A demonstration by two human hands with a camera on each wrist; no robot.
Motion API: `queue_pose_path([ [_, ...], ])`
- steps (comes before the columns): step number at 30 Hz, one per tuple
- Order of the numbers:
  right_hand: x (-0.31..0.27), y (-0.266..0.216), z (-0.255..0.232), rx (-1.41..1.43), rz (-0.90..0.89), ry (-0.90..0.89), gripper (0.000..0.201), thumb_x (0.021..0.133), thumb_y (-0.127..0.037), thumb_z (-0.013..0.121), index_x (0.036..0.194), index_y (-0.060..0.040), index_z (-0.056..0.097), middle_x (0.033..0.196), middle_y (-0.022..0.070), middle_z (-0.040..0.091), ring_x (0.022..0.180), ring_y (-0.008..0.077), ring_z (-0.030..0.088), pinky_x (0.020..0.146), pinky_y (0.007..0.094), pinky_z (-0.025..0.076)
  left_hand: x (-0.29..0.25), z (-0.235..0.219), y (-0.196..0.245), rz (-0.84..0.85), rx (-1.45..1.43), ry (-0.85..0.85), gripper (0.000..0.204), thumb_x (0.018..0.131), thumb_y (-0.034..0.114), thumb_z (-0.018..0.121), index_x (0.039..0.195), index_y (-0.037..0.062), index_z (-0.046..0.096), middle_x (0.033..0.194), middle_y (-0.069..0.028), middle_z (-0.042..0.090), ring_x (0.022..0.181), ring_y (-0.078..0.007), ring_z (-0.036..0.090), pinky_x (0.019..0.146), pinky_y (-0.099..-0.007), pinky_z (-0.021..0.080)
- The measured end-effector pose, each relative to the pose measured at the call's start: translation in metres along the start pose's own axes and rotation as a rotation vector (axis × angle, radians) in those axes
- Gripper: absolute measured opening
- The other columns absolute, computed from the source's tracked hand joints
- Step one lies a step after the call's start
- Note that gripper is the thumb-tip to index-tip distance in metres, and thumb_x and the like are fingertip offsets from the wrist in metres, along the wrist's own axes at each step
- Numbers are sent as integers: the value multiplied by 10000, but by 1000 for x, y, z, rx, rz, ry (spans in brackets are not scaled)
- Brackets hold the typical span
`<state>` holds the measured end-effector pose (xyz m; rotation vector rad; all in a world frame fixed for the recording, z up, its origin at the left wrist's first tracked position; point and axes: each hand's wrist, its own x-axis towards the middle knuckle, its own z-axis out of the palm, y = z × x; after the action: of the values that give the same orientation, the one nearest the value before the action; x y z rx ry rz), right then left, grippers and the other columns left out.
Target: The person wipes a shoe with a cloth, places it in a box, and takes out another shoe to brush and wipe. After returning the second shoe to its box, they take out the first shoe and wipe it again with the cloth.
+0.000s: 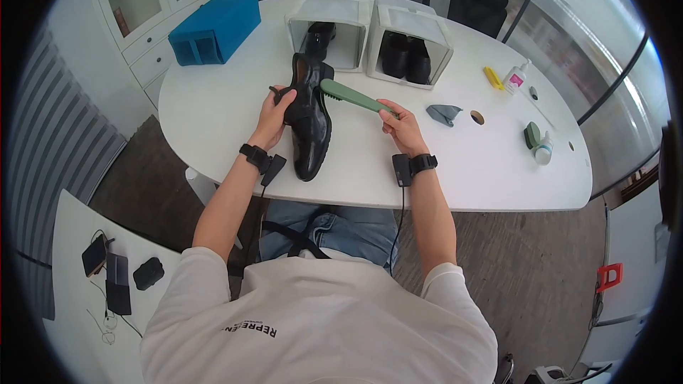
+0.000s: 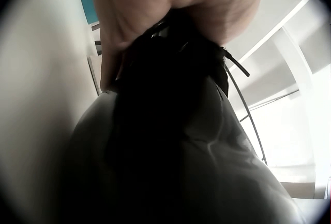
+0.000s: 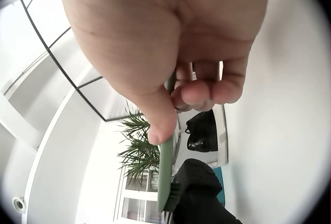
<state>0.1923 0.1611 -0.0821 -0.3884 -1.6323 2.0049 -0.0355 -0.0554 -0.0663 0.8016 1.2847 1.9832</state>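
Observation:
A glossy black shoe (image 1: 311, 124) is held above the table by the left hand (image 1: 272, 117), whose thumb and fingers grip its side near the opening. In the left wrist view the shoe (image 2: 207, 146) fills the lower part, dark and close, under the left hand (image 2: 176, 1). The right hand (image 1: 404, 130) pinches the handle of a green brush (image 1: 356, 97); its dark bristles touch or nearly touch the shoe near the heel. The right wrist view shows the right hand (image 3: 170, 42) with thumb along the green brush (image 3: 165, 175), bristles beside the black shoe (image 3: 199, 195).
Two white boxes stand behind: the left box (image 1: 327, 1) holds a black shoe (image 1: 319, 37), the right box (image 1: 440, 30) black shoes (image 1: 405, 58). A blue box (image 1: 226, 25) is at back left. Rightward lie a grey cloth (image 1: 445, 114), pump bottle (image 1: 515, 78) and white bottle (image 1: 544, 151).

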Motion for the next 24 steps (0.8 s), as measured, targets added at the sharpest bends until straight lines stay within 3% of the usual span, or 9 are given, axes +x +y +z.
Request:
queue_pose_path([
  [7,-8,0,0,-7,59,-164,353,883,-118,675,1207,1,604,729,-42,502,597,61,393,551,211,342,0,-1,-3,-24,0,32,261,944,300,593,1076,95,499,991,-3,585,886,-93,568,742,-263,461],
  [8,-6,1,2,-6,57,-165,353,883,-118,675,1207,1,604,729,-42,502,597,61,393,551,211,342,0,-1,-3,-24,1,45,272,943,307,594,1085,98,495,997,-5,586,889,-96,570,745,-266,462],
  [10,-4,2,6,-1,1,-2,348,882,-112,673,1204,1,606,729,-45,499,601,60,393,555,211,343,-2,-1,-5,-30,-2,59,282,942,314,595,1093,101,490,1004,-8,586,891,-99,572,747,-269,463],
  [16,-11,-2,0,-11,69,-179,353,883,-126,674,1203,6,605,725,-49,489,602,60,383,555,205,337,-4,-3,-5,-42,-32,94,312,937,323,605,1113,97,484,1021,-18,589,912,-111,575,756,-278,467],
  [19,-8,1,6,6,17,-84,348,886,-130,672,1200,3,607,730,-49,492,601,59,380,556,202,336,-3,-2,-5,-22,-14,99,315,933,314,613,1113,90,486,1020,-22,589,919,-111,575,763,-281,470],
  [24,-11,1,2,24,40,-103,348,887,-129,672,1200,7,605,738,-46,499,599,58,380,552,202,337,-5,10,5,-65,127,105,321,921,308,630,1083,63,501,995,-32,579,916,-111,564,771,-278,466],
])
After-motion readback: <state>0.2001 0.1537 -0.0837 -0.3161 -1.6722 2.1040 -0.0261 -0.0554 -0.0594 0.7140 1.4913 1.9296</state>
